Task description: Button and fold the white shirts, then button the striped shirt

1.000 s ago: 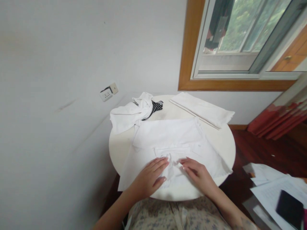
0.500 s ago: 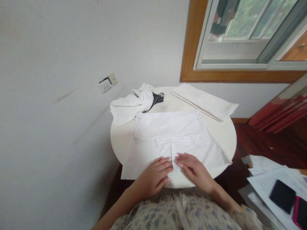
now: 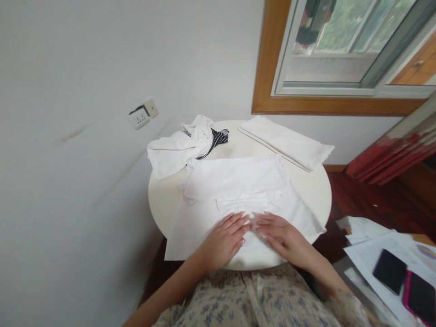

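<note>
The left fingers [image 3: 236, 223] and right fingers [image 3: 274, 220] rest on white cloth [image 3: 235, 175] over a round table [image 3: 161, 204]

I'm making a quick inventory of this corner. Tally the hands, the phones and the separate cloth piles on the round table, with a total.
Hands: 2 (left hand, right hand)
Phones: 2 (black phone, pink-edged phone)
Cloth piles: 3 (spread white cloth, folded white cloth, crumpled heap)
Total: 7

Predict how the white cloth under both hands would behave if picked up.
The white cloth is probably floppy, given its soft creases. It looks thin, so likely light. Its near-left corner overhangs the table, so it might droop.
</note>
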Motion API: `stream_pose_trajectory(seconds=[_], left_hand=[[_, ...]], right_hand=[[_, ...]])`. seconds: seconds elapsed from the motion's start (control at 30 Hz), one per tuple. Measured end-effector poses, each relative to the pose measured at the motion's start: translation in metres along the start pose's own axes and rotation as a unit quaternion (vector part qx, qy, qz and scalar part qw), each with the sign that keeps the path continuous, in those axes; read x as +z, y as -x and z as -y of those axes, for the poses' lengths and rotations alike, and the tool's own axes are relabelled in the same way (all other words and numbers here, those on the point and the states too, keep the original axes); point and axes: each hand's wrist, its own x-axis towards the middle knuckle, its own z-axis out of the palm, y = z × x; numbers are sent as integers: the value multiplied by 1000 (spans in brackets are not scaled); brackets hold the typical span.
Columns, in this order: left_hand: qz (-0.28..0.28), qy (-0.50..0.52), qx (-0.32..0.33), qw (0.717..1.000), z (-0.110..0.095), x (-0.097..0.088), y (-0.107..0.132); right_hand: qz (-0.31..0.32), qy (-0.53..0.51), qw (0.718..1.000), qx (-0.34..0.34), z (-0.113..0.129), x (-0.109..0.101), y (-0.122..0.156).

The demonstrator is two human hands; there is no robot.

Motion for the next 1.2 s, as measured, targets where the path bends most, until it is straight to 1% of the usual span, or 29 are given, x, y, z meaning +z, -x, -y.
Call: stream_pose_trajectory(seconds=[0.07,0.1,0.23,0.4,0.5,0.6,0.67,0.73,0.77,0.83,0.87,0.9,0.93,0.97,1.0,1.07,1.13,1.2], left_hand=[[10,3,5,1000,1,-1,6],[15,7,7,1000,3,-3,11],[28,7,2,1000,13,-10,34],[27,-12,-20,999,23,-14,57],[28,-18,-17,999,21,-18,61],[30,-15,-5,999,19,-27,59],[33,-5,-2,999,26,-38,56],[18,-3,-21,1000,43,-52,49],[-4,-18,-46,999,56,-61,45],[-52,-87,-129,986,88,-78,32],[-72,-127,-173,974,105,-86,25],[-96,-166,-225,955,122,-93,16],[-112,-200,-273,934,138,-99,7],[-109,-229,-316,914,151,-103,-1],[-92,-249,-354,897,163,-106,-9],[-70,-255,-427,865,179,-106,-23],[-56,-239,-485,839,188,-102,-33],[-52,-212,-520,826,193,-96,-39]], right_hand=[[-27,38,999,22,-12,-4,6],[-23,53,998,26,-18,-5,11],[31,66,997,16,-34,-12,29],[61,38,997,19,-37,-24,38],[67,41,997,22,-34,-28,37],[69,39,997,19,-33,-35,34],[77,31,996,20,-35,-44,27],[75,38,996,39,-44,-57,14],[65,53,995,59,-52,-64,5],[9,95,987,128,-73,-78,-18],[-22,120,978,169,-86,-84,-31],[-46,146,967,205,-100,-91,-44],[-55,176,953,239,-114,-96,-57],[-66,201,938,276,-128,-101,-70],[-73,221,922,309,-140,-105,-82],[-71,241,899,360,-161,-111,-102],[-49,237,884,400,-175,-112,-119],[-32,227,875,426,-185,-109,-132]])
